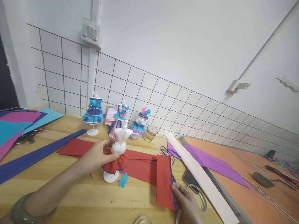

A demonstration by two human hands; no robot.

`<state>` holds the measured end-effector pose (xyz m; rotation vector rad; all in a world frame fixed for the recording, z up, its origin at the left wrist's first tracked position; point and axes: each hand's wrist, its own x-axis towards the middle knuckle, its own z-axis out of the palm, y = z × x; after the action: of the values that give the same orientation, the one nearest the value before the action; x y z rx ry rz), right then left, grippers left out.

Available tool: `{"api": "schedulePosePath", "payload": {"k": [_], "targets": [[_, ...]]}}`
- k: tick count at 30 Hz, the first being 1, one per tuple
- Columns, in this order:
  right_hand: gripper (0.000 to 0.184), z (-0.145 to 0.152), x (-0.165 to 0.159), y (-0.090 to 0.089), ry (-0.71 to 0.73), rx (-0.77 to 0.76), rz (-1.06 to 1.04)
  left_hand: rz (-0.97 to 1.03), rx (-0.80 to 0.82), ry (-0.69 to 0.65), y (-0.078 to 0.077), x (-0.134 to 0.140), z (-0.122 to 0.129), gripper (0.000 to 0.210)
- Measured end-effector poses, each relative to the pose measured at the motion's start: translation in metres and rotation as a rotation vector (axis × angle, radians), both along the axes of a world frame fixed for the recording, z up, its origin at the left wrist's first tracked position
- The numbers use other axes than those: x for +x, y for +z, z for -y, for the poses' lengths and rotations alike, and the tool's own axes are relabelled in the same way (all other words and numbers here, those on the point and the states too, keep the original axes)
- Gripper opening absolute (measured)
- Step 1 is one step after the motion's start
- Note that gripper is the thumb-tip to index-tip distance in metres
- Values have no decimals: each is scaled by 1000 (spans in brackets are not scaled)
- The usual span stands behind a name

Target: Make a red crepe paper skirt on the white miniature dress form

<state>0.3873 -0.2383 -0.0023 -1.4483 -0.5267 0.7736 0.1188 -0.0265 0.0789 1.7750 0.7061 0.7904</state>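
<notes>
A small white mannequin [120,143] stands on its round base, with a red skirt [116,164] edged in blue around its lower part. My left hand [102,152] is closed around its waist, the thumb in front. At the right, my right hand [183,196] pinches the blue-trimmed edge of a red strip [164,182]. Behind these, a longer red sheet [140,171] lies across the table. A blue paper-like flower [123,180] rests beside the mannequin's base.
Dressed mannequins [92,113] and a glass of liquid [150,133] stand at the back. A dark blue strip [42,154] and coloured sheets [21,121] lie left. A long pale strip [201,177], a phone [191,179] and purple sheets [210,161] are right.
</notes>
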Motion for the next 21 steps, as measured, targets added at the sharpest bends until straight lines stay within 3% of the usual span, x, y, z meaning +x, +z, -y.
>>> {"api": "schedulePosePath", "payload": {"k": [9, 15, 21], "targets": [[29, 0, -9, -15, 2, 99, -178, 17, -39, 17, -4, 0, -3, 35], [26, 2, -15, -4, 71, 78, -207, -97, 188, 176, -4, -4, -6, 32], [24, 3, -19, 5, 186, 70, -217, -149, 150, 114, 4, -12, -6, 57]]}}
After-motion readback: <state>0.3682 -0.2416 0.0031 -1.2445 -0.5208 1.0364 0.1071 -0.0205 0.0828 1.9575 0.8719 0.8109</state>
